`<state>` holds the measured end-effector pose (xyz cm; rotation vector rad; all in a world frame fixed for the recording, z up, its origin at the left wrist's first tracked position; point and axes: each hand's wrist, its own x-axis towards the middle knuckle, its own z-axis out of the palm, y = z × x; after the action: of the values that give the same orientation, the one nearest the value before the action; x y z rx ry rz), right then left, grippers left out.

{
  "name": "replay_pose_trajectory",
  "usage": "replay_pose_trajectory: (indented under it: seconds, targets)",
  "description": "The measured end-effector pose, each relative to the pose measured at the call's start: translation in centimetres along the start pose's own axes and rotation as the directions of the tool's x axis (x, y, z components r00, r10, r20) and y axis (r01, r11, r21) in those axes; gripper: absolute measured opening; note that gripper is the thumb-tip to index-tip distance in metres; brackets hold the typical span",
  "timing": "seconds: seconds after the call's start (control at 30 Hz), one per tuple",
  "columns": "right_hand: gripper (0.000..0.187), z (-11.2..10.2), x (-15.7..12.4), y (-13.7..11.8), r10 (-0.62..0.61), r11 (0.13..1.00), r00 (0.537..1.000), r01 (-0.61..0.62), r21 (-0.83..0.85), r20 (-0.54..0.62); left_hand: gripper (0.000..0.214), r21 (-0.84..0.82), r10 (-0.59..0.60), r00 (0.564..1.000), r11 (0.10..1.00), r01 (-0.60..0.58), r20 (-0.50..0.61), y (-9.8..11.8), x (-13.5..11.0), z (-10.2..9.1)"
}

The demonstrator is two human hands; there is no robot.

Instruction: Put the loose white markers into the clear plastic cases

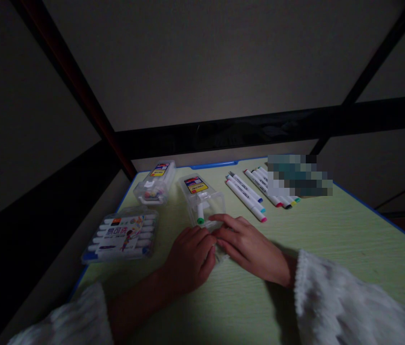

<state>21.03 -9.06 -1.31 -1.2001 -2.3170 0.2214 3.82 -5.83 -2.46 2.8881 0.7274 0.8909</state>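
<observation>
A clear plastic marker box (207, 194) with a yellow, red and blue label lies in the middle of the table, its near end towards me. One white marker with a green end (200, 213) is inside, at that near end. My left hand (192, 254) is closed at the box's near end, fingers curled over its clear plastic, partly hiding it. My right hand (250, 247) meets it from the right, its forefinger reaching to the box's near rim and the other fingers bent on the clear plastic below.
Another clear box (159, 179) with colourful contents stands at the back left. A flat pack of markers (121, 235) lies at the left edge. Loose white markers (247, 194) lie right of the middle, with more markers (269, 187) beside a blurred patch on the light-green table (331, 239).
</observation>
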Motion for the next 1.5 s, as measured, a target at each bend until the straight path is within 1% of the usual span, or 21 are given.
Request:
replay_pose_trajectory:
  seconds: [0.47, 0.77, 1.0, 1.5]
  targets:
    - [0.020, -0.23, 0.15, -0.12, 0.008, 1.000, 1.000, -0.008, 0.000, 0.030, 0.020, 0.004, -0.008, 1.000, 1.000, 0.008, 0.022, -0.02, 0.02, 0.05]
    - [0.021, -0.23, 0.07, -0.14, 0.009, 1.000, 1.000, -0.009, -0.012, 0.027, 0.021, 0.000, -0.013, 0.999, 1.000, 0.013, 0.046, -0.07, -0.06, 0.05]
    - [0.020, -0.02, 0.12, 0.01, 0.003, 1.000, 1.000, -0.003, -0.007, 0.016, 0.021, -0.005, -0.002, 1.000, 1.000, 0.002, 0.031, -0.05, -0.01, 0.05]
    - [0.020, -0.04, 0.09, -0.04, 0.002, 1.000, 1.000, -0.002, 0.006, 0.022, 0.022, -0.002, -0.011, 0.999, 1.000, 0.011, 0.042, -0.02, 0.01, 0.16]
